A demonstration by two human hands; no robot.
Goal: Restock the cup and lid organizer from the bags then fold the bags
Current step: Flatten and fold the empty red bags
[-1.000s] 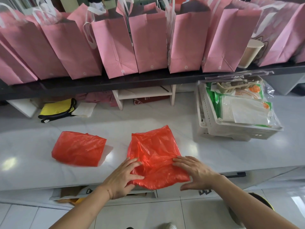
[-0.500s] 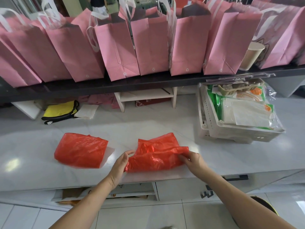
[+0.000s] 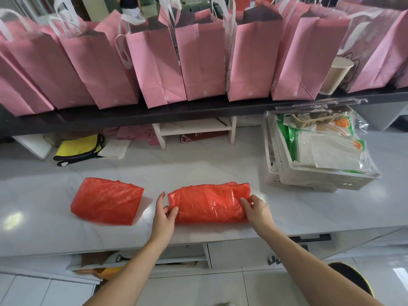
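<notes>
Red plastic bag (image 3: 209, 203), folded into a long band, lies across the near middle of the white marbled surface (image 3: 220, 164), its long axis running left to right. The film is thin, glossy and creased; by its look it is very light, wholly limp and somewhat slippery, so it likely holds a fold only while pressed and tends to spring open or slide when let go. Left hand (image 3: 164, 215) takes the band's left end, thumb on top and fingers reaching along the end edge, apparently a pinching grip on the film. Right hand (image 3: 256, 209) lies on the right end, fingers curled onto the top layer; whether the thumb tucks under the edge cannot be told, so this grip reads as grasping or pressing the bag. The ends and folded edges, where layers stack, seem the best places to take hold; a flat palm is suited to squeezing out trapped air before the next fold. A second red bag (image 3: 107, 200), already a flat folded rectangle, rests just left of the left hand, apart from the first. Farther right stands a white slotted basket (image 3: 287, 173) of packets; on the dark shelf (image 3: 176, 115) beyond stand pink tote bags (image 3: 154, 62) and a paper cup (image 3: 336, 75).
</notes>
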